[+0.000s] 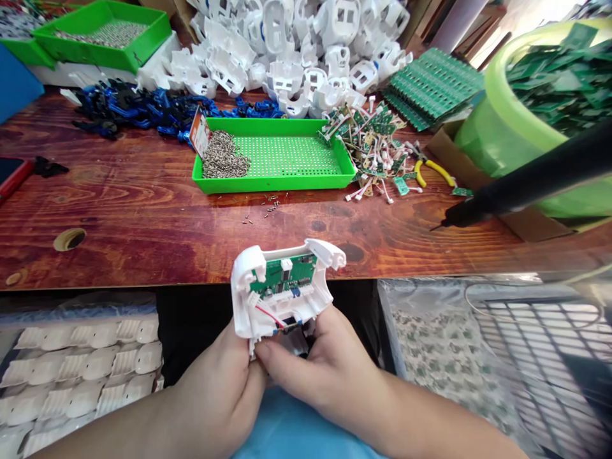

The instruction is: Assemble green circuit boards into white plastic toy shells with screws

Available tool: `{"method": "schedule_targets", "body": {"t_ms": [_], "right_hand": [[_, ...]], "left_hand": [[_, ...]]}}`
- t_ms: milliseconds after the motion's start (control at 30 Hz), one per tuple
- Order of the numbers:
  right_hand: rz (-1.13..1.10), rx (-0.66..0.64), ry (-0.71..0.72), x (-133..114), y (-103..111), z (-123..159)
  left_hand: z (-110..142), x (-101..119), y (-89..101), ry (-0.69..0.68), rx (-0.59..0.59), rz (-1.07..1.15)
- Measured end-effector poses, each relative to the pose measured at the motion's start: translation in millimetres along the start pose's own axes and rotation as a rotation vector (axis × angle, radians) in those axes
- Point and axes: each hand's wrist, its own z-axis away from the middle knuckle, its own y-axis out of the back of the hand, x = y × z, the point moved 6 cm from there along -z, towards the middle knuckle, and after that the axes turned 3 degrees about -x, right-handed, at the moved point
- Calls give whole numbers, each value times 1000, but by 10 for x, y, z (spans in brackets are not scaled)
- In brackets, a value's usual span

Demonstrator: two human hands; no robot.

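Two bare hands meet low in the centre, both closed around one white shell. Forearms slant in from the lower left and lower right corners. The left hand (224,376) cups the shell (242,296) from below at its left side, knuckles bent, its fingertips hidden. The right hand (329,366) wraps the lower right, its thumb stretched leftward across the bottom. The shell is tilted, its open side facing the viewer, just in front of the table (157,236) edge and above the lap. Inside sit one green board (273,275) and one red wire (268,313).

On the table, one green tray (272,185) holds a heap of screws (222,156) at its left end (a few more lie loose in front). A second tray (95,56) stands at the back left. Behind are many white shells (287,73), too jumbled to count, and a heap of blue parts (143,111). To the right are one pair of yellow-handled pliers (440,170), one stack of green panels (433,83), one bucket (492,127) of boards and one black driver (507,191), its tip pointing down and left.
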Motion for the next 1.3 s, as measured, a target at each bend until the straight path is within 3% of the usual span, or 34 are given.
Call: {"method": "schedule_targets", "body": {"t_ms": [133,333,500,633,800,900,1000,1100,1200,1300], "right_hand": [[-15,14,-2,5,33,10],[-5,-15,-46,120,50,87],[-21,22,-14,111,54,80],[-25,49,27,89,72,70],[-18,44,-33,173,57,74],[-9,18,-46,171,52,65],[-109,-27,-84,141,68,71],[-198,-49,-129,109,109,106],[-149,-17,-148,89,158,138],[-85,42,-154,78,178,139]], "left_hand": [[13,17,33,12,-10,-54],[-12,74,41,11,-199,-53],[-26,64,39,22,-125,-30],[-21,54,-17,21,-167,74],[-5,-41,-33,69,-157,141],[-1,-130,-26,189,-112,306],[2,-195,-20,334,-32,657],[-5,-195,-28,386,18,943],[-4,-178,-63,399,-7,1031],[-2,-157,-67,357,-11,954]]}}
